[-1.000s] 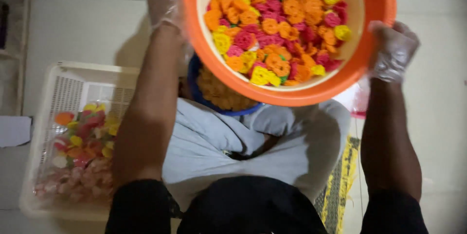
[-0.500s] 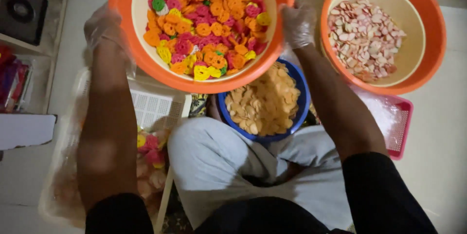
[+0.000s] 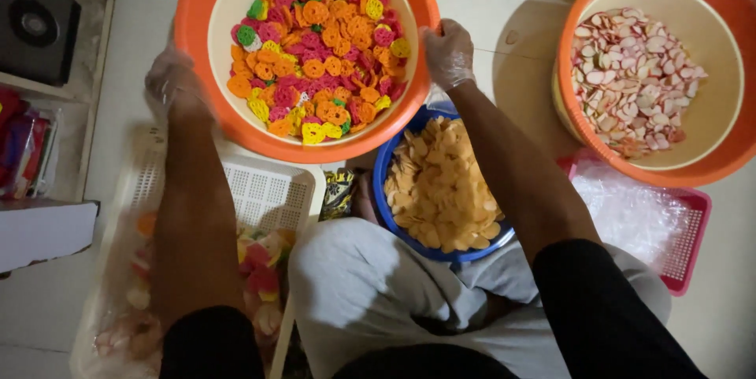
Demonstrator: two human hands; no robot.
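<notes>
- Orange basin (image 3: 197,1) of multicoloured crackers (image 3: 319,48) sits at twelve o'clock, between both gloved hands.
- Left hand (image 3: 175,83) grips its rim at nine o'clock.
- Right hand (image 3: 447,52) clasps the three o'clock rim.

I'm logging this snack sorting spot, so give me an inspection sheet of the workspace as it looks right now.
Surface: pale tiled floor; the person sits on it.
Job's things: big orange basin filled with multicoloured round crackers, held at its rim.
Clutter: blue bowl of golden chips beside the knee; second orange basin of pink-edged white slices; white slotted basket; pink basket with clear plastic bags.
Grippers: left hand and right hand, both in clear plastic gloves, grip opposite sides of the basin.
Cables: nothing seen.
Surroundings: black box-shaped object on a low shelf at left; white box below.
</notes>
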